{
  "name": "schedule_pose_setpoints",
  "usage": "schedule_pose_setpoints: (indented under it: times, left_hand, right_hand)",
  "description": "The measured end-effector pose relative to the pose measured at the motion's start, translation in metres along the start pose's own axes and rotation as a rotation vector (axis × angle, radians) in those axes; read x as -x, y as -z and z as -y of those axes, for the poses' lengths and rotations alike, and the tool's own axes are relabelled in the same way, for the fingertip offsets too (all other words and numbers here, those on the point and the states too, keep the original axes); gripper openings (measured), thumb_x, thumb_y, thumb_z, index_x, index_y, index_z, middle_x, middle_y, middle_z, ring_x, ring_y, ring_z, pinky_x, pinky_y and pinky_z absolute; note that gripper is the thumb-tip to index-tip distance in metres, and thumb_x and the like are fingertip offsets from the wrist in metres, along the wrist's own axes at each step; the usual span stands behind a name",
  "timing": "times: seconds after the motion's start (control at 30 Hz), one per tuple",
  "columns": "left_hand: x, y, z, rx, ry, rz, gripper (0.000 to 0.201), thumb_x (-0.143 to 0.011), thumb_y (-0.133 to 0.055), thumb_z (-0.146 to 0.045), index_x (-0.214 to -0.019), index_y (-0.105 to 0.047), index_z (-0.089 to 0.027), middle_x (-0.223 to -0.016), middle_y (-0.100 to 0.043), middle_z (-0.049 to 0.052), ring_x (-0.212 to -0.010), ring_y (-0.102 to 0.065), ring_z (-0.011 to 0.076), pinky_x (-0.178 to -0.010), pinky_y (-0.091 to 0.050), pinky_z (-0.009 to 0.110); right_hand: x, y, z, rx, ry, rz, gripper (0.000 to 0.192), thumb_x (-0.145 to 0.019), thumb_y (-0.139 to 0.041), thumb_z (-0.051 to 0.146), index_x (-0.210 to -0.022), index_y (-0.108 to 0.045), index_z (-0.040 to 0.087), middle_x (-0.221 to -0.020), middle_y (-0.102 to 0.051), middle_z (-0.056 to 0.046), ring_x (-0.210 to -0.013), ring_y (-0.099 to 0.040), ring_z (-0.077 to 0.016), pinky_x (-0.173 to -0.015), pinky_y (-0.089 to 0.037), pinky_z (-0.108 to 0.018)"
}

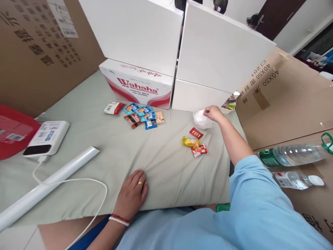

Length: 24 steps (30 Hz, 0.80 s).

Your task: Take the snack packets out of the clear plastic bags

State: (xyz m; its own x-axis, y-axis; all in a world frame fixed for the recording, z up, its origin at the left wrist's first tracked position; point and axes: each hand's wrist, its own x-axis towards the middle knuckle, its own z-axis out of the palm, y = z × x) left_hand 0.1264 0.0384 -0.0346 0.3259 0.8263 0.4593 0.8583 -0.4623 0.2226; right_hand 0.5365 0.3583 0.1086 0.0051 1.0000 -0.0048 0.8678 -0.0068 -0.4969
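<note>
My left hand (pixel 133 190) lies palm down on the pale green cloth (pixel 156 163) near the front edge, holding nothing, fingers stretched forward. Reaching to the back right, my right hand (pixel 212 113) has its fingers pinched at the top of a white, filmy plastic bag (pixel 203 121); whether a bowl is inside it cannot be made out. In front of the bag are a dark red packet (pixel 196 133), a yellow-wrapped snack (pixel 190 141) and a red and white packet (pixel 199 150). Left of centre, several blue biscuit packets (pixel 144 110) lie with a brown packet (pixel 133 120) and a beige snack (pixel 160 118).
A Wahaha carton (pixel 140 85) and white boxes (pixel 208 48) wall the back. Behind my right hand stands a small tray (pixel 228 110) of packets. A white power bank (pixel 48 139), its cable (pixel 99 181) and a white tube (pixel 59 177) lie left. Bottles (pixel 293 155) are at right.
</note>
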Motion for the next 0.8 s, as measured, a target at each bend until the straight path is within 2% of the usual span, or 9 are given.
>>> schedule_pose_setpoints:
  times: [0.1,0.17,0.23,0.3,0.43,0.53,0.6,0.7,0.8]
  left_hand:
    - [0.002,-0.002,-0.002,0.041,0.028,-0.002,0.022,-0.094,-0.055,-0.015,-0.114,-0.065,-0.013,-0.121,-0.069,0.016,-0.123,-0.062,0.0299,-0.105,-0.053,0.048]
    - [0.003,-0.002,-0.002,0.085,0.051,-0.005,0.022,-0.095,-0.054,-0.015,-0.114,-0.066,-0.014,-0.121,-0.069,0.016,-0.123,-0.061,0.0297,-0.106,-0.053,0.049]
    - [0.005,-0.001,-0.001,0.148,0.082,-0.023,0.022,-0.095,-0.054,-0.017,-0.113,-0.066,-0.015,-0.119,-0.069,0.015,-0.122,-0.062,0.0293,-0.106,-0.053,0.049]
    - [0.006,0.003,-0.001,0.237,0.127,-0.074,0.021,-0.095,-0.054,-0.019,-0.112,-0.067,-0.017,-0.116,-0.07,0.013,-0.118,-0.064,0.0276,-0.103,-0.054,0.047]
    - [0.0,0.016,-0.009,0.479,0.319,-0.152,0.012,-0.096,-0.055,-0.024,-0.099,-0.066,-0.021,-0.102,-0.069,0.009,-0.101,-0.066,0.0228,-0.093,-0.056,0.042]
    - [-0.013,0.021,-0.029,0.825,0.531,-0.003,0.02,-0.097,-0.056,-0.038,-0.089,-0.064,-0.021,-0.084,-0.066,0.004,-0.08,-0.065,0.0186,-0.074,-0.056,0.034]
    - [-0.025,0.018,-0.044,1.14,0.717,0.133,0.031,-0.093,-0.061,-0.051,-0.098,-0.063,-0.021,-0.092,-0.067,0.005,-0.083,-0.068,0.0198,-0.062,-0.055,0.029]
    - [-0.039,0.009,-0.059,1.433,0.855,0.24,0.05,-0.079,-0.076,-0.057,-0.109,-0.059,-0.02,-0.107,-0.067,0.007,-0.087,-0.068,0.0201,-0.059,-0.056,0.028]
    - [-0.042,0.0,-0.06,1.463,0.915,0.183,0.046,-0.071,-0.083,-0.053,-0.094,-0.063,-0.018,-0.087,-0.066,0.002,-0.075,-0.061,0.0156,-0.061,-0.052,0.027]
  right_hand:
    - [0.014,0.0,0.01,-0.027,-0.031,-0.121,0.009,-0.075,-0.076,0.02,-0.069,-0.069,0.019,-0.067,-0.065,-0.001,-0.073,-0.062,-0.02,-0.081,-0.049,-0.035]
    - [0.036,0.004,0.014,-0.124,-0.002,-0.323,0.012,-0.077,-0.075,0.028,-0.074,-0.068,0.019,-0.074,-0.067,-0.002,-0.073,-0.061,-0.019,-0.079,-0.05,-0.034]
    - [0.071,0.004,0.02,-0.3,0.036,-0.55,0.018,-0.081,-0.073,0.037,-0.081,-0.066,0.02,-0.08,-0.067,-0.002,-0.072,-0.059,-0.0173,-0.074,-0.051,-0.032]
    - [0.115,-0.007,0.028,-0.54,0.036,-0.655,0.024,-0.084,-0.07,0.046,-0.087,-0.063,0.023,-0.081,-0.063,0.0,-0.064,-0.055,-0.0148,-0.065,-0.05,-0.03]
    - [0.211,-0.068,0.053,-1.053,-0.077,-0.455,0.027,-0.079,-0.078,0.046,-0.087,-0.06,0.028,-0.079,-0.058,0.004,-0.058,-0.054,-0.0122,-0.058,-0.05,-0.028]
    - [0.271,-0.129,0.075,-1.206,-0.212,-0.256,0.027,-0.075,-0.083,0.044,-0.085,-0.065,0.028,-0.078,-0.062,0.002,-0.063,-0.057,-0.0141,-0.061,-0.053,-0.03]
    - [0.299,-0.159,0.089,-1.152,-0.218,-0.151,0.022,-0.076,-0.083,0.043,-0.084,-0.068,0.028,-0.077,-0.063,0.001,-0.066,-0.058,-0.0154,-0.065,-0.054,-0.031]
    - [0.32,-0.178,0.103,-0.995,-0.094,0.004,0.013,-0.081,-0.08,0.039,-0.084,-0.072,0.029,-0.087,-0.066,-0.002,-0.08,-0.062,-0.0185,-0.071,-0.055,-0.031]
    - [0.319,-0.172,0.107,-0.938,-0.011,0.063,0.009,-0.08,-0.08,0.036,-0.081,-0.073,0.029,-0.099,-0.066,-0.003,-0.094,-0.062,-0.0204,-0.073,-0.054,-0.029]
